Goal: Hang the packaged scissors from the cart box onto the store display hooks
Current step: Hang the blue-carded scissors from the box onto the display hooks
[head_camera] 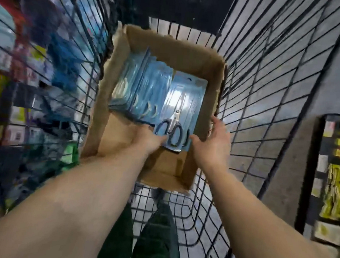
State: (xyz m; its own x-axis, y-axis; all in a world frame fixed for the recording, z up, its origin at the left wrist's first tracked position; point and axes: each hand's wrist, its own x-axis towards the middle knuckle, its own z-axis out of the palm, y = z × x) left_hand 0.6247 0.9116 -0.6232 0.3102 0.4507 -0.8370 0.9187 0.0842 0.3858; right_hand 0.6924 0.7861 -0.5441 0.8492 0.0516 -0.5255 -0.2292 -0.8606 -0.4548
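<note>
Left hand gripping scissors pack, fingers hidden beneath, right hand spread, shelves blurred

— What colours do we have in the cardboard box?
— We see plain tan-brown walls, and pale blue backing cards inside. The scissors package on top is light blue with a glossy clear blister; its scissors have dark navy handles and silver blades.
— And the stack of packages beside it?
— We read the same pale blue, with white glints.
— The cart?
— Black wire in a grid pattern, against a grey floor.
— Either side?
— At right we see a display rack of yellow packs with black print. At left, blurred shelf goods in blue, red, green and yellow.
— Below?
— Dark green trousers.
</note>
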